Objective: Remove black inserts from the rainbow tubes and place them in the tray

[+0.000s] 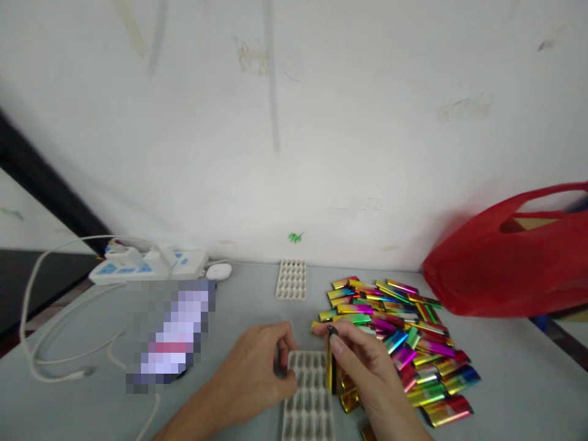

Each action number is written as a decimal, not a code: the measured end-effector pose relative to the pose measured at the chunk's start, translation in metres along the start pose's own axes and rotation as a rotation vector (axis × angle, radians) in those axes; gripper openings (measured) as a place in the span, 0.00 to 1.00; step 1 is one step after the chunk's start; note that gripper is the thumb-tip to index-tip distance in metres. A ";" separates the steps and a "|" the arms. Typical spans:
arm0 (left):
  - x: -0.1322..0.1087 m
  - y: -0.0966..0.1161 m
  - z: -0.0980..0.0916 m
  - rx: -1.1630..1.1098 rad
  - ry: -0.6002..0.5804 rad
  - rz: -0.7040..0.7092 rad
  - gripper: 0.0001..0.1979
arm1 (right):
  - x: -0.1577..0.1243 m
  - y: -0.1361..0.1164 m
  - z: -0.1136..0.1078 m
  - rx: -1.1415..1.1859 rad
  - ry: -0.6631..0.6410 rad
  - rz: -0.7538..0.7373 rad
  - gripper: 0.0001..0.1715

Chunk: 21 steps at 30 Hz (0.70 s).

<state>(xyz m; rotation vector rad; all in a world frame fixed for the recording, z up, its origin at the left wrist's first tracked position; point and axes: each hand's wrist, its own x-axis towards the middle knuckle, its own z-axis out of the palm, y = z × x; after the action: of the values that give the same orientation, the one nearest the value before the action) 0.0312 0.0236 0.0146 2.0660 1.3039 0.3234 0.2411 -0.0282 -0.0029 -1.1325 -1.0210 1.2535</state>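
Observation:
A white tray point(307, 401) with rows of oval slots lies in front of me, its lower end cut off by the view. My left hand point(257, 370) curls round the tray's upper left edge, thumb and forefinger closed against it. Something dark shows between those fingers, too unclear to name. Over the tray's right side, my right hand point(361, 361) pinches a gold lighter point(329, 367) with a black top, held upright. Beside and beneath this hand spreads a pile of shiny, many-coloured lighters point(404, 340), partly hidden by it.
A second white slotted tray point(291, 279) lies near the wall. To the left are a phone with a blurred screen point(177, 337), a white power strip point(184, 266) with cables, and a small white case point(218, 271). A red bag point(496, 269) stands at the right.

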 end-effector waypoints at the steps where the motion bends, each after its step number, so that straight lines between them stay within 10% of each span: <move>1: 0.000 0.000 0.000 0.008 0.002 0.001 0.10 | 0.000 0.000 0.000 -0.004 -0.008 -0.007 0.22; 21: -0.005 -0.007 0.005 0.045 -0.021 0.073 0.07 | 0.000 0.004 0.006 -0.351 -0.216 -0.252 0.13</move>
<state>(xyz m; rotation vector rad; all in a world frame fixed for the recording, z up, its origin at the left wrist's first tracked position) 0.0262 0.0196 0.0070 2.1528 1.2362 0.3064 0.2343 -0.0275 -0.0061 -1.1021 -1.5423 1.0324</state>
